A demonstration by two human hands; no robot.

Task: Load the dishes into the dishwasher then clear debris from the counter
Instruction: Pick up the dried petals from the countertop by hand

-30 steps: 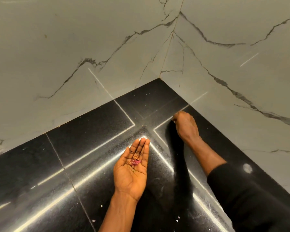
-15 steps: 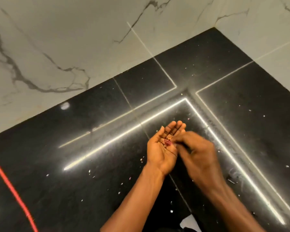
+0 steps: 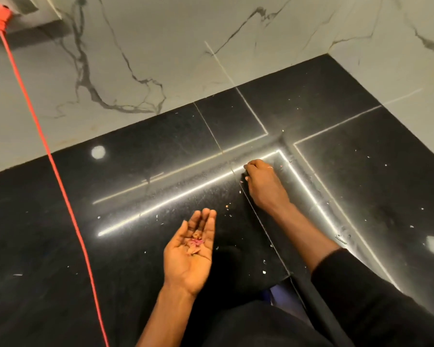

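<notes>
Red cord (image 3: 59, 186) (left side) crossing counter (image 3: 161, 151), marble wall (image 3: 161, 46)

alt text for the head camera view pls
A person's left hand is held palm up above a black counter, carrying pink and tan scraps, while the right hand reaches ahead with curled fingers down on the counter. Pale crumbs dot the surface; a red cord crosses its left side from the marble wall.
</notes>
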